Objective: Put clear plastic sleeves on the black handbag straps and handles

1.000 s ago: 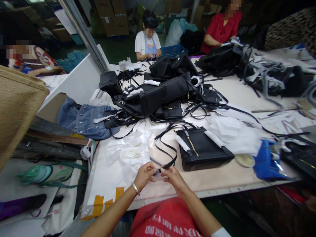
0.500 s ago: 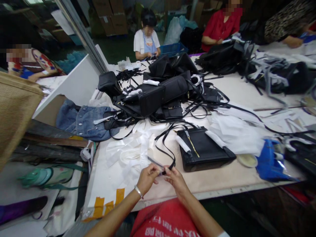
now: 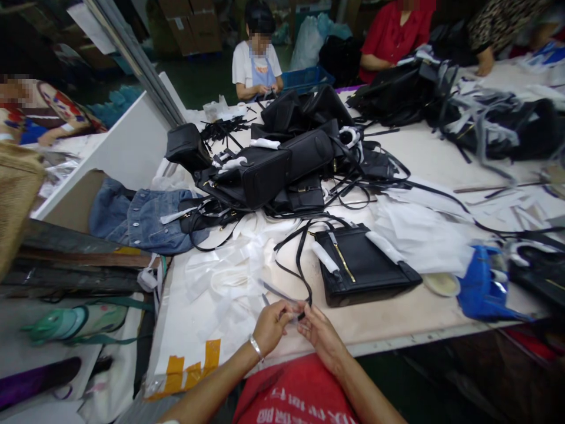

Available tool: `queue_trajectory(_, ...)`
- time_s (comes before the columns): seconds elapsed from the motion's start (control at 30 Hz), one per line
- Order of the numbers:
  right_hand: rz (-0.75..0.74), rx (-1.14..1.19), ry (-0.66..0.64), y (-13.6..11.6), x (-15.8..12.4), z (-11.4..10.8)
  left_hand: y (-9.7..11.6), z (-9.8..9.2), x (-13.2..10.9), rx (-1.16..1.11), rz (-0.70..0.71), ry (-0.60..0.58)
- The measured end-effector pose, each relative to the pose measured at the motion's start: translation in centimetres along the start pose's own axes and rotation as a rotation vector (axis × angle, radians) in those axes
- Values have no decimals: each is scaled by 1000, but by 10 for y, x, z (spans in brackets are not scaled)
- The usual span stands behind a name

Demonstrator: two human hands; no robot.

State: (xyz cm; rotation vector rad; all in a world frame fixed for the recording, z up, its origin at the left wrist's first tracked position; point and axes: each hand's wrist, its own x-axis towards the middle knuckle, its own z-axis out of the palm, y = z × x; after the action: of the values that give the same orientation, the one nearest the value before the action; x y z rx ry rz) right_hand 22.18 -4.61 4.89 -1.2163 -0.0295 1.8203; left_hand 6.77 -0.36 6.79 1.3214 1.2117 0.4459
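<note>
Close to the table's front edge, my left hand is closed in a pinch on a thin translucent strip whose free end reaches up and to the left. Facing it, my right hand pinches the end of a narrow black strap. The fingertips of both hands almost meet, and the fingers partly hide where strip and strap come together. From my right hand the strap loops up toward a black handbag, which lies on the table with a gold zipper and white-wrapped handles.
Several black bags are heaped behind. White sheets and a blue tape dispenser lie at right, white strips at left. A denim jacket rests on the left edge. Co-workers sit across the table.
Both hands have moved slightly down toward my body, still holding the strip and the strap end. The camera view has shifted a little. The handbag stays in its place.
</note>
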Motion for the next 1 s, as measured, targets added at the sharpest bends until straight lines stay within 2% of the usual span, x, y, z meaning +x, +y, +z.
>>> queue_trajectory(0.13,-47,107,93,-4,6,-9,0,-2,5,203,40,8)
queue_trajectory(0.33,70,16,-11,8,3,-14,4,10,13,504,182,-37)
queue_trajectory(0.5,61,-71,124,10,13,-26,3,22,26,879,240,-7)
queue_trajectory(0.63,62,-86,168,14,28,-30,7,27,45,1128,287,-48)
queue_trajectory(0.73,50,-87,171,14,41,-29,8,25,59,1177,273,-98)
queue_trajectory(0.83,40,-96,172,12,49,-28,4,20,67,1133,212,-136)
queue_trajectory(0.9,29,-94,206,11,48,-28,1,14,69,1056,170,-114)
queue_trajectory(1.0,56,-52,221,12,36,-27,-3,6,67,862,119,-19)
